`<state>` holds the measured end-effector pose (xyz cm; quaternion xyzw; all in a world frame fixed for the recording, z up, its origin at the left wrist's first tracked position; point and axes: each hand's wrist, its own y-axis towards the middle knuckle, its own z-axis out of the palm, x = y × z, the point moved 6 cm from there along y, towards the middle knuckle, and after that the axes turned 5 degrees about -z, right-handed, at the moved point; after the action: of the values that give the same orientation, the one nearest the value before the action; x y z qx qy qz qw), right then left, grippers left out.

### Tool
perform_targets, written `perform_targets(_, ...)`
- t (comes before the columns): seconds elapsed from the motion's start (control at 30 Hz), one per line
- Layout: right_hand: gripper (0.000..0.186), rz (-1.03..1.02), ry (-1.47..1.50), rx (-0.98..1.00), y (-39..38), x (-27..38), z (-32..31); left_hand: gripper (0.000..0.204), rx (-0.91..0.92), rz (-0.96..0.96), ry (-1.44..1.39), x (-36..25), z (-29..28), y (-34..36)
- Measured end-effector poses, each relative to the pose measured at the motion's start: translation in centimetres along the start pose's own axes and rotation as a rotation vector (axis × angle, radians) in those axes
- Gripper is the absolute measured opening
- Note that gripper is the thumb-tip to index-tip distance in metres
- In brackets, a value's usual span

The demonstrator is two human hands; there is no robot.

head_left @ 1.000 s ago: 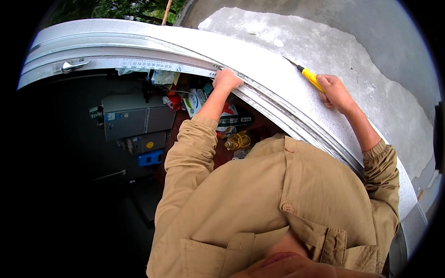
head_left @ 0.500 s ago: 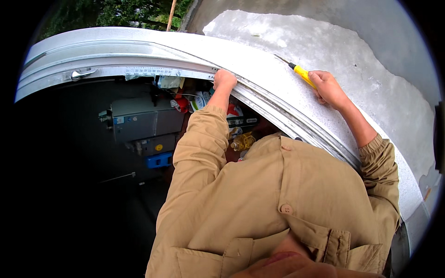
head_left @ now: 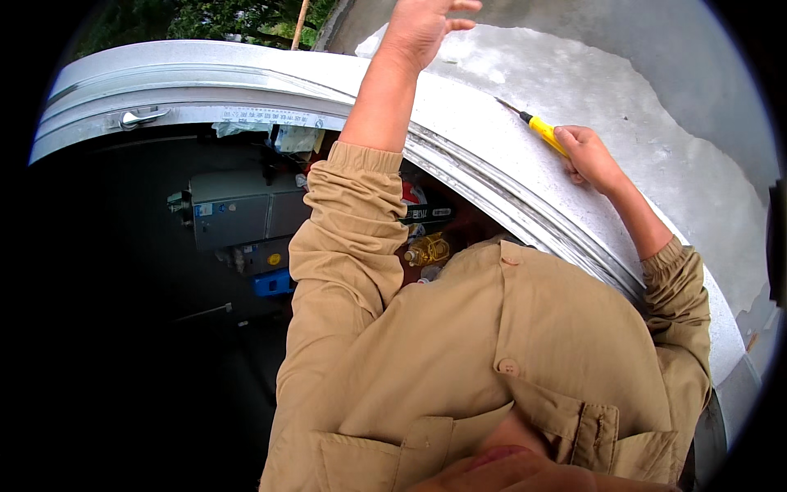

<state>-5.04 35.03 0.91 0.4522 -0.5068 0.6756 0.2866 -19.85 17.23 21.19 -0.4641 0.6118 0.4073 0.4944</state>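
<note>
My left hand is raised past the window's outer side, at the top edge of the view. Its fingers are stretched and apart, with nothing in them. In my right hand is a yellow-handled screwdriver, its thin dark shaft pointing up and left above the pale sill. Below my left forearm runs the metal window frame with its sliding tracks. A silver window latch sits on the frame's left part.
Inside, below the frame, are a grey metal box, a blue object and a bottle of yellow liquid among other clutter. Outside lie grey concrete and green foliage, with a thin wooden pole.
My left hand has left the window frame, moved up and outward, and its closed fingers have opened. My right hand still holds the screwdriver in nearly the same place.
</note>
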Motion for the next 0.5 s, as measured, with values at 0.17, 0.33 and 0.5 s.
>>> perform_targets(0.17,0.042,-0.046,-0.044,-0.005,-0.6,1.5,1.0,0.016,-0.336,-0.266,0.676,10.9,-12.7,-4.4)
perform_targets(0.33,0.042,0.003,-0.033,-0.007,-0.3,0.9,0.4,0.025,-0.342,-0.592,1.204,15.7,-14.9,-11.9)
perform_targets(0.5,0.043,0.009,-0.017,0.030,-0.2,1.0,0.6,0.039,-0.401,-0.838,1.264,17.0,-14.0,-15.3)
